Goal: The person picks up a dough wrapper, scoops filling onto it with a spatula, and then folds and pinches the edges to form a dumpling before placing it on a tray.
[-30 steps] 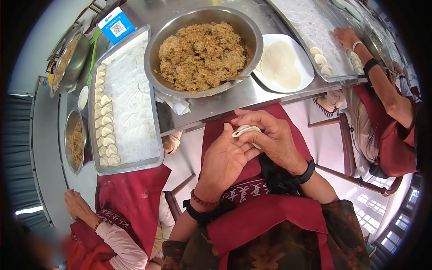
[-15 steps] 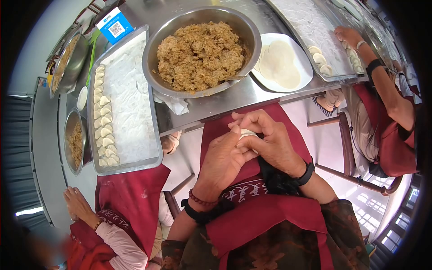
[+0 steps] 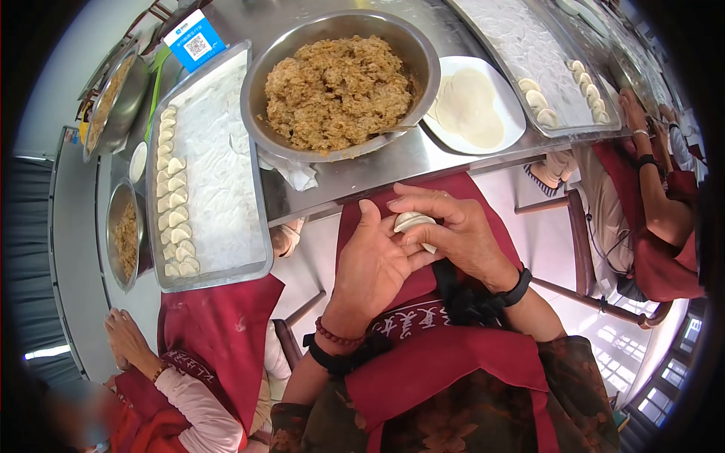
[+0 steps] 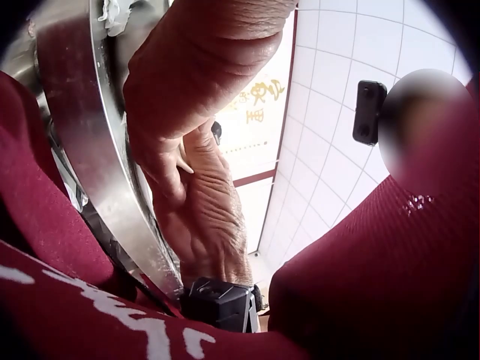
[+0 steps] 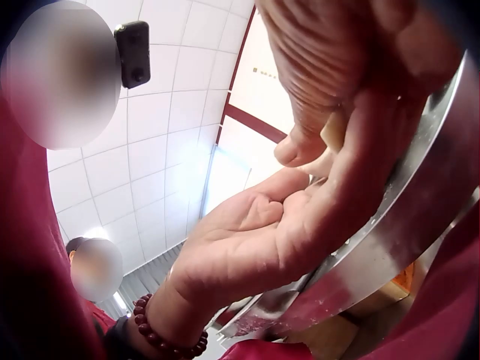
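A pale folded dumpling (image 3: 413, 221) is held between the two hands, over the apron in front of the table edge. The right hand (image 3: 463, 232) pinches it between thumb and curled fingers. The left hand (image 3: 373, 264) lies palm up, its thumb raised away and its fingertips under the dumpling. In the right wrist view a bit of dough (image 5: 333, 133) shows between the fingers; a sliver of dough (image 4: 184, 161) also appears in the left wrist view. Beyond the hands stands a steel bowl (image 3: 252, 124) of brown filling, beside a white plate (image 3: 515, 134) of round wrappers (image 3: 466, 106).
A floured tray (image 3: 266, 253) with rows of dumplings lies to the left, a second tray (image 3: 555, 134) to the right. A blue-and-white code card (image 3: 195, 44) stands behind the left tray. Another person's hands (image 3: 128, 340) are at lower left; one more person sits at right.
The left thumb closed over the dumpling, then lifted off again, and the dumpling now shows a rounder, folded shape. At right, the other person's hand has moved off the tray.
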`<state>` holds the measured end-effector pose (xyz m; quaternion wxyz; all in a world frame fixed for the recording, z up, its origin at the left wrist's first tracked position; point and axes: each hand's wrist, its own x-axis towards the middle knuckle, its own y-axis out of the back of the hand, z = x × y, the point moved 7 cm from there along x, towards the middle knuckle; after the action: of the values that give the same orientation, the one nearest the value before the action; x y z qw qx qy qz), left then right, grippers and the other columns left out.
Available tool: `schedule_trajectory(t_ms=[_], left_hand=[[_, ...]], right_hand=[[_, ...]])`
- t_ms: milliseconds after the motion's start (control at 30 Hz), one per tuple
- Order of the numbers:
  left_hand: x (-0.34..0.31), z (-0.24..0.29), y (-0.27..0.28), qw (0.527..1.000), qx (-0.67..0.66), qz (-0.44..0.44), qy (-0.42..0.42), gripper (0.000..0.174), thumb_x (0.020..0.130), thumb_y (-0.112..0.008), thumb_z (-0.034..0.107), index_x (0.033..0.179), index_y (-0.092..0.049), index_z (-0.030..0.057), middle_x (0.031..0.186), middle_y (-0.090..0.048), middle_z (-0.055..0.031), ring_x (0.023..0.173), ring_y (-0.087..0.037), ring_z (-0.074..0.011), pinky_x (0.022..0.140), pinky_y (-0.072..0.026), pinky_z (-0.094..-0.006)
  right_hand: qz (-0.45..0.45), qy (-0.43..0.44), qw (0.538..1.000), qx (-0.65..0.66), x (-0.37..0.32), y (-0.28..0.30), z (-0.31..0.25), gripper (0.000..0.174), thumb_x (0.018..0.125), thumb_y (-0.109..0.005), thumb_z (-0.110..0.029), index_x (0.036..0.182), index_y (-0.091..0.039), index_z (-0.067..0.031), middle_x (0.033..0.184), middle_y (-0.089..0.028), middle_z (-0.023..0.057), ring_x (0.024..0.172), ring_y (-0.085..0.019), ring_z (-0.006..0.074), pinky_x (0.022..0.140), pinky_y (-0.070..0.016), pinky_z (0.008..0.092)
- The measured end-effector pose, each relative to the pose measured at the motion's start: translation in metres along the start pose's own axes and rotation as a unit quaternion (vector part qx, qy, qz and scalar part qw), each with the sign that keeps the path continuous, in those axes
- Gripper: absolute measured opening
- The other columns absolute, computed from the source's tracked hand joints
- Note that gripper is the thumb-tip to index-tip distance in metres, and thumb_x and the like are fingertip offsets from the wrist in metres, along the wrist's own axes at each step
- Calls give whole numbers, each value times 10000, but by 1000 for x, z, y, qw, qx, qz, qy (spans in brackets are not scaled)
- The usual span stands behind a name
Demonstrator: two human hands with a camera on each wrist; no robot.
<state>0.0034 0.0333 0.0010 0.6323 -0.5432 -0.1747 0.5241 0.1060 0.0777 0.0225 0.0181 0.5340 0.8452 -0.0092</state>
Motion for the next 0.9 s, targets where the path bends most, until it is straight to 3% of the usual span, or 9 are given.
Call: schedule_trajectory(t_ms=[67, 167, 667, 900], left_hand=[[0, 0, 0, 1000, -7, -2, -1, 705, 1041, -207, 562, 1385, -390, -26, 1338, -534, -189, 1246, -536, -307, 1070, -417, -537], [-1, 1, -4, 999, 17, 26, -12, 668, 1049, -184, 543, 1407, -357, 6, 1375, -502, -194, 1263, -523, -317, 1074, -417, -547], [2, 1, -3, 1000, 9, -15, -18, 667, 1045, -185, 549, 1409, -367, 20, 1427, -454, -191, 1308, -485, -326, 1085, -403, -560], [3, 1, -5, 1000, -2, 14, -23, 658, 1047, -214, 542, 1412, -362, 14, 1422, -461, -188, 1309, -485, -329, 1102, -388, -548]], right_hand=[[-16, 97, 990, -106, 1, 0, -10, 213, 830, -707, -69, 1041, -731, -75, 1140, -709, 112, 1253, -568, 284, 971, -459, 370], [-33, 125, 979, -154, 2, -5, -16, 197, 825, -719, -92, 1022, -729, -83, 1124, -716, 91, 1265, -560, 297, 1001, -429, 391], [-24, 136, 981, -138, 4, -2, -16, 153, 831, -729, -103, 984, -732, -86, 1088, -730, 67, 1217, -597, 295, 994, -441, 382], [-24, 159, 974, -158, 5, -4, -14, 205, 824, -722, -78, 1027, -747, -100, 1092, -729, 86, 1222, -598, 287, 985, -451, 373]])
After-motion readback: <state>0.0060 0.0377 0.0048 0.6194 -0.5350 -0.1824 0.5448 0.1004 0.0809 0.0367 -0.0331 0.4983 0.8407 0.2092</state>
